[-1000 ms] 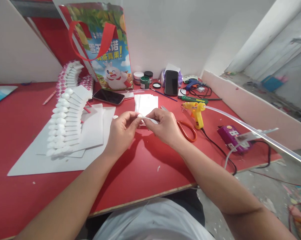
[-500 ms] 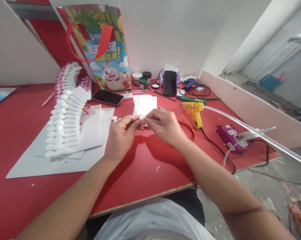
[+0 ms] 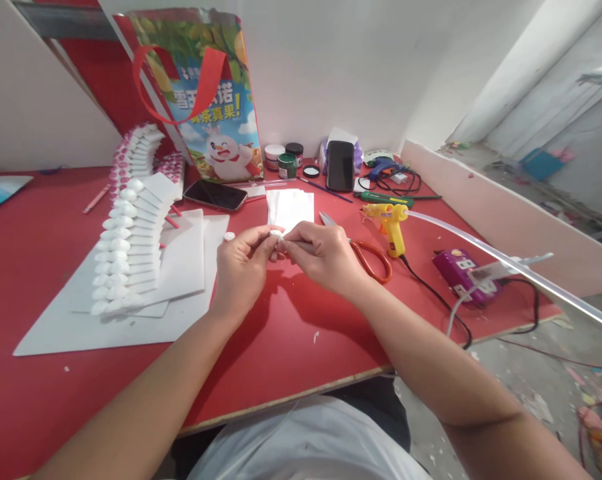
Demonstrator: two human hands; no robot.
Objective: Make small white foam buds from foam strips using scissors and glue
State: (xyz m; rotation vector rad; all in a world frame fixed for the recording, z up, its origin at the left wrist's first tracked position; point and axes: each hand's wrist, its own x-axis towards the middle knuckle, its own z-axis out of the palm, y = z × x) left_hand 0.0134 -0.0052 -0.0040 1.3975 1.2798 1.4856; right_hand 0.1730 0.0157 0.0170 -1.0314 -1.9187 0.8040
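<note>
Between my two hands, over the middle of the red table, is a small white rounded piece. My left hand pinches it between thumb and fingertips. The fingers of my right hand are pinched together at the piece's right side; the exact grip is partly hidden. A similar small white disc lies just beyond my left knuckles. Behind my fingers sits a stack of white paper. Scissors with orange handles lie beside my right hand.
White-tipped sticks stand in a row on white boards at left. A yellow glue gun and purple power strip lie right, with cords. Phones, paint jars and a colourful bag are at the back.
Both hands have shifted slightly left with the white piece, which now looks turned between the fingers. More of the scissors shows beside my right hand.
</note>
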